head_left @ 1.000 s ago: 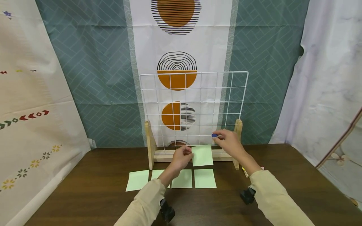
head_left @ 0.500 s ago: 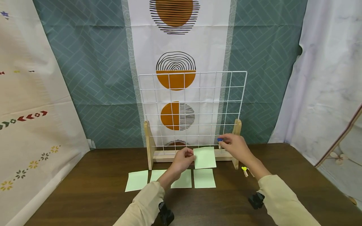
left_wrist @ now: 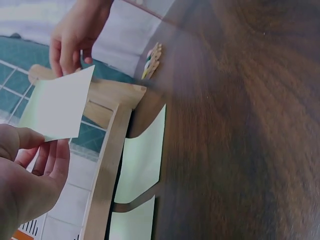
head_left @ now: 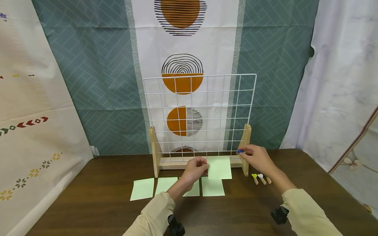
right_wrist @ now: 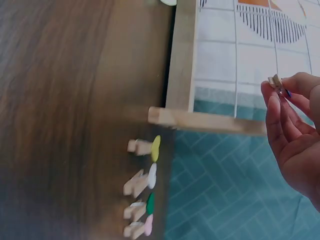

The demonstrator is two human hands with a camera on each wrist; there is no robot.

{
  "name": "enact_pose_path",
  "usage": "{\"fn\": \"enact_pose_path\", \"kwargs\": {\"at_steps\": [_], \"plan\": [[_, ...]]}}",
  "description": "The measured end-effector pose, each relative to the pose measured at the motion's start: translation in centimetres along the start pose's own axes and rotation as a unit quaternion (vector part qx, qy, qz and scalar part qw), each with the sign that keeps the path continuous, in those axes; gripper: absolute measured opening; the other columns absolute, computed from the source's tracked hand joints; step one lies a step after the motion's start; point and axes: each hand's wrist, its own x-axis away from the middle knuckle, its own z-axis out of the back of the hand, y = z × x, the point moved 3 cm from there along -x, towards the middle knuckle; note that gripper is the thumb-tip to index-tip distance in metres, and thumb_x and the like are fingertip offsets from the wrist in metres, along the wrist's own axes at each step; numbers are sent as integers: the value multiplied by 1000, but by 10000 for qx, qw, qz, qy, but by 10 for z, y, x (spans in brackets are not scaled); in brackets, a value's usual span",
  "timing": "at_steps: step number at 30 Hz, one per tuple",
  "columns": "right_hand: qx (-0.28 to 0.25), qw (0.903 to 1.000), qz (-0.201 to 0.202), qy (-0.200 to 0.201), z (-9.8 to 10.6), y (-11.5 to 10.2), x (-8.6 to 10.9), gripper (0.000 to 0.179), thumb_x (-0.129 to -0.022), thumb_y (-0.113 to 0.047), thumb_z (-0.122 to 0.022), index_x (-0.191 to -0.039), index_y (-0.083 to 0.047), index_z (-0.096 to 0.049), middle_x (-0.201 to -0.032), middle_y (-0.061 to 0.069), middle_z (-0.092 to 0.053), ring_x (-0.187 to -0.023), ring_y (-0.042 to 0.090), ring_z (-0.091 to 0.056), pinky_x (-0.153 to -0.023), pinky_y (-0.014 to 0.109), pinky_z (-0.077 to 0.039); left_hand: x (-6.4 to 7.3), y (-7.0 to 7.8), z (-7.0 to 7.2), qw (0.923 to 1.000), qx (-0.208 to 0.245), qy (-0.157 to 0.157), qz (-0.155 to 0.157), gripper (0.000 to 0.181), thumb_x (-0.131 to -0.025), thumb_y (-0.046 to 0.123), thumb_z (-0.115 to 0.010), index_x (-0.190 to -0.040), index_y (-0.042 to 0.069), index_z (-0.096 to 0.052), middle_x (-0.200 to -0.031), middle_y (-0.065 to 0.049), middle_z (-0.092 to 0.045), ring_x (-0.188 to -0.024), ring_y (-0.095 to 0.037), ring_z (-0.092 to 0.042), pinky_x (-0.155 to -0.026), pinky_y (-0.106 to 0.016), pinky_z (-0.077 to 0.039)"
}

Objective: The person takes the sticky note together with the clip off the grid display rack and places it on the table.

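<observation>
My left hand (head_left: 193,171) pinches the left edge of a pale green paper square (head_left: 219,167) between thumb and fingers. The sheet stands upright in front of the rack's lower bar, overlapping another green square (head_left: 213,190) on the table in the head view. Over by the rack's right wooden foot, my right hand (head_left: 259,160) pinches a small wooden clothespin (right_wrist: 275,82) with a blue end (head_left: 240,151). That clothespin is apart from the paper, off to its right. Behind both hands stands a white wire grid rack with wooden feet (head_left: 155,154).
Several green squares (head_left: 142,189) lie in a row before the rack. Right of it, several clothespins lie on the brown table (head_left: 97,209), their heart tops yellow (right_wrist: 156,148), white (right_wrist: 152,175), green (right_wrist: 150,203) and pink (right_wrist: 148,225). Patterned cloths hang behind.
My left hand has carried the paper square to the right along the rack. My right hand, with the clothespin, has moved right and lower. More of the clothespins on the table now show.
</observation>
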Motion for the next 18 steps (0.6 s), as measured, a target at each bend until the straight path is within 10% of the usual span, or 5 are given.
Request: {"fn": "enact_pose_path", "kwargs": {"at_steps": [18], "plan": [[545,9974,-398,-247,23,43,24,22,-90,-7,-65,-108,6,-68,-99,20,-69,-88,35,-66,-64,38,-53,6,-11,-24,9987,243,-397,184,2,-90,-4,-61,-90,-5,-60,-78,-3,-57,-68,-11,-59,-74,-31,-55]]}}
